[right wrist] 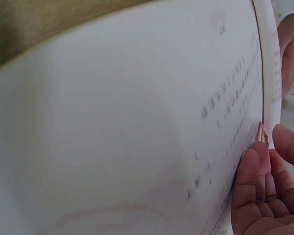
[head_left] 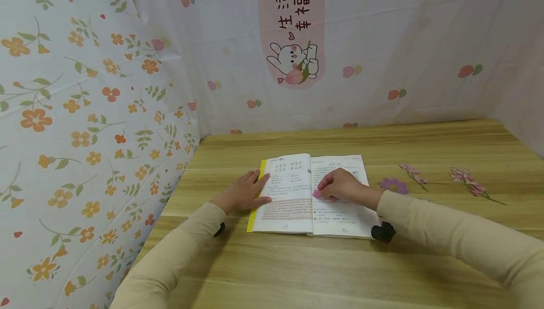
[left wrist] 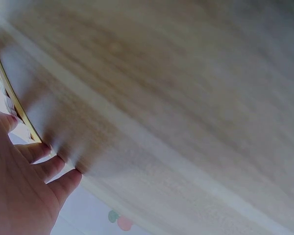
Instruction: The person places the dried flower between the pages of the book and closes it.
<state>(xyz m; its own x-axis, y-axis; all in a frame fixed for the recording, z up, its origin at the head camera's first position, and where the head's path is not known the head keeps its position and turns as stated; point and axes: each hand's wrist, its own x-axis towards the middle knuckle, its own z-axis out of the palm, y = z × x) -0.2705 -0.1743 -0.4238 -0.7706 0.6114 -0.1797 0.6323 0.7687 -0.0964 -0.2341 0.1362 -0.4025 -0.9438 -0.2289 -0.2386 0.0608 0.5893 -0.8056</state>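
An open book (head_left: 278,226) with a yellow cover edge lies flat on the wooden table. My left hand (head_left: 242,194) rests at the left page's outer edge, fingers spread; the left wrist view shows its fingertips (left wrist: 73,177) against the tabletop beside the book. Over the right page, near the centre fold, my right hand (head_left: 340,186) pinches a small pink flower piece (head_left: 316,194). Only a thin pink-red part (right wrist: 260,131) of it shows at the fingertips in the right wrist view; the fingers hide the remainder.
Right of the book lie a purple flower (head_left: 394,185), a small pink flower sprig (head_left: 412,175) and a larger pink sprig (head_left: 469,184). A patterned white curtain (head_left: 374,49) hangs behind the table (head_left: 272,276), and a flowered one (head_left: 85,158) on the left.
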